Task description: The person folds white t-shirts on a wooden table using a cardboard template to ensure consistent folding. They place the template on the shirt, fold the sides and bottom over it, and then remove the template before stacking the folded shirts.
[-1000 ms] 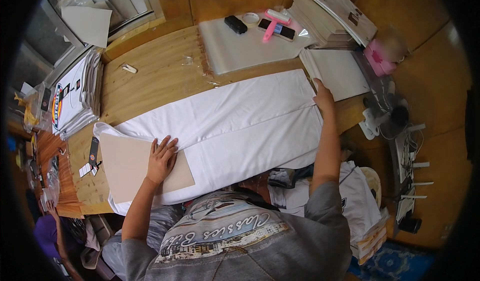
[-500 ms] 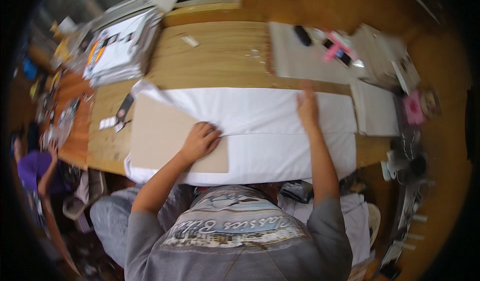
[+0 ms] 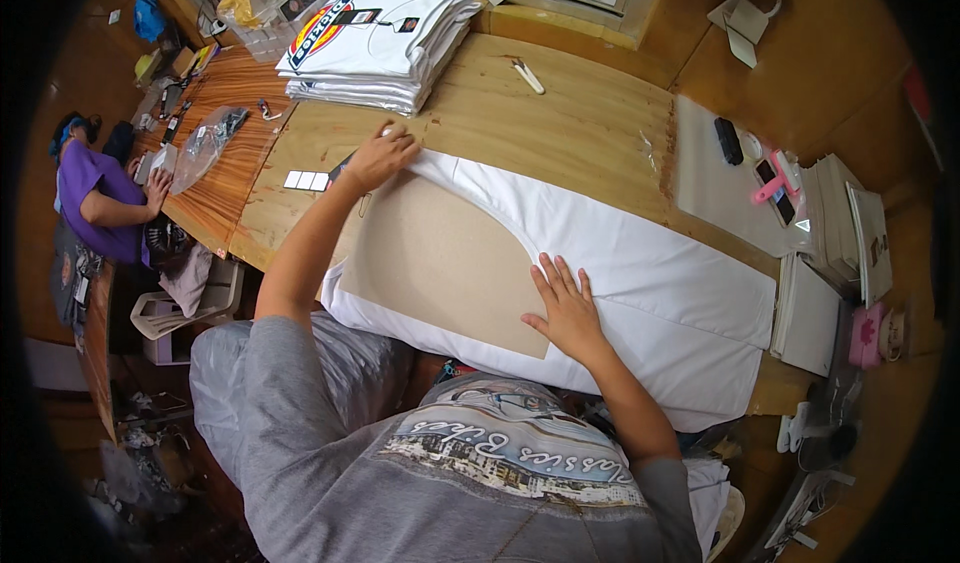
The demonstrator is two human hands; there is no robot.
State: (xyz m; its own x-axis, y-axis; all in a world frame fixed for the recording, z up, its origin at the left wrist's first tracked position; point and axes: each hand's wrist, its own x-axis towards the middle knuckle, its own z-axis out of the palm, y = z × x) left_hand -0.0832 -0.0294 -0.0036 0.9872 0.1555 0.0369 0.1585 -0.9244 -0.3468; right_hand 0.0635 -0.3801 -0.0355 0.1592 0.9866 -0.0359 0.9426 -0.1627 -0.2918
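A white garment [image 3: 650, 273], probably a T-shirt, lies across the table in front of me, with a beige cardboard sheet [image 3: 440, 263] on its left part. My left hand [image 3: 385, 158] is closed on the cloth's far left corner, at the cardboard's upper end. Part of the cloth is folded over the cardboard's far edge in a curve. Flat with fingers spread, my right hand [image 3: 568, 308] presses where the cloth meets the cardboard's right edge. Beside my left wrist lie a dark tag, partly hidden, and small white labels [image 3: 305, 180].
A stack of white shirts in clear bags [image 3: 375, 48] stands at the back left. White snips [image 3: 528, 77] lie on the wooden table [image 3: 590, 113]. A phone [image 3: 775, 190] on a pink holder and paper sheets [image 3: 805, 313] are at the right. Far left sits a person in purple [image 3: 100, 198].
My left hand has moved from the cardboard's right part to the cloth's far left corner. My right hand has come left to the cardboard's right edge. The view has turned left.
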